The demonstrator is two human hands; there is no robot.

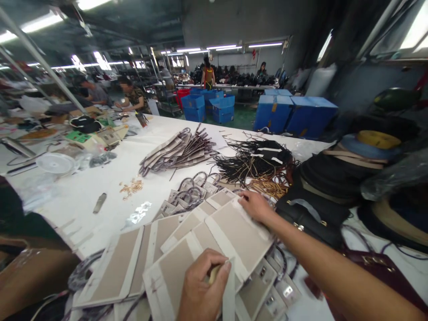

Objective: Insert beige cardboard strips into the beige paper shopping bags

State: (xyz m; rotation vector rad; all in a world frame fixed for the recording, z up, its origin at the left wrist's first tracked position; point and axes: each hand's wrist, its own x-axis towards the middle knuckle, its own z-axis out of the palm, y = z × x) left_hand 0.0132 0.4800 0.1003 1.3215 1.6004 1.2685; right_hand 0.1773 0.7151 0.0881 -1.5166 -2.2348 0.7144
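Beige flat panels [239, 232] with pale edge strips lie overlapped in a pile before me. My left hand [203, 285] is closed low over the pile, thumb against forefinger at the edge of a pale panel [228, 292]. A small yellowish thing [214, 274] shows inside its curled fingers; I cannot make out what it is. At the far corner of the top panel, my right hand [256, 206] grips the edge with bent fingers. Beneath the panels are more beige pieces with metal fittings [264, 269] and dark wrapped handles [190, 196].
On the white table [127, 149] lie a stack of strapped pieces [179, 149], black cords [244, 156], small tan bits [131, 188] and a grey tool [99, 203]. Black bags [310, 214] stand at right. Blue boxes [272, 111] and several people are farther back.
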